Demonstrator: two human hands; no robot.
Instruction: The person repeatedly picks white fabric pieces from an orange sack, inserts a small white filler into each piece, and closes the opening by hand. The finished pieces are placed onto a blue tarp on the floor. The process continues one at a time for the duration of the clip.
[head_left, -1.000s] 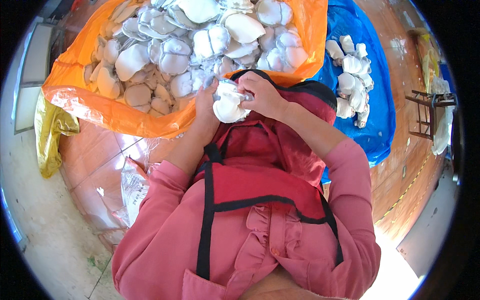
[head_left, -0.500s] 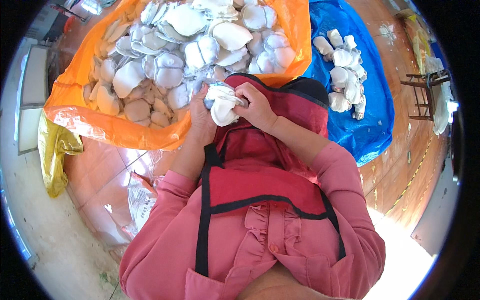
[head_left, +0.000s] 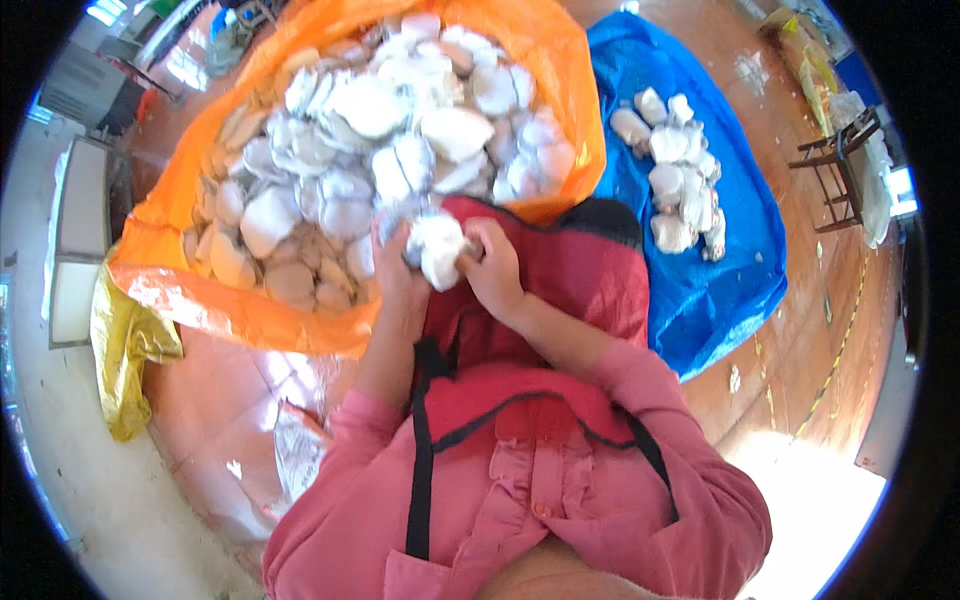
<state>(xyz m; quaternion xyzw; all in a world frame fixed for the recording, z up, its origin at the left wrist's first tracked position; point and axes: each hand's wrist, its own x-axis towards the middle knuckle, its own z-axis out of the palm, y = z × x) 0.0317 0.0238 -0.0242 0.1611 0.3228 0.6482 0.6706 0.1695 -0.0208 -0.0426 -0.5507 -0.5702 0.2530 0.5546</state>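
Observation:
My left hand [head_left: 400, 270] is closed around a small bunch of soft white cup-shaped pads [head_left: 438, 250], held over my lap. The fingers of my right hand [head_left: 494, 268] pinch the right edge of the same pads. Both hands are slightly blurred, and how many pads they hold cannot be made out. Just beyond my hands lies a big heap of similar white, grey-edged and beige pads [head_left: 370, 105] in an orange plastic sheet [head_left: 160, 245]. To the right, several bundled stacks of white pads [head_left: 668, 185] rest on a blue plastic sheet [head_left: 715, 310].
A red apron [head_left: 590, 275] with black edging covers my lap. At the left are a yellow sack [head_left: 125, 370] by the wall and a white printed bag [head_left: 298, 450] on the tiled floor. A dark wooden stool [head_left: 845, 170] stands at the far right.
The sheets, heap and floor sit lower in the picture as the view has tilted. Both hands still hold the pads, which have turned slightly and bunched more closely.

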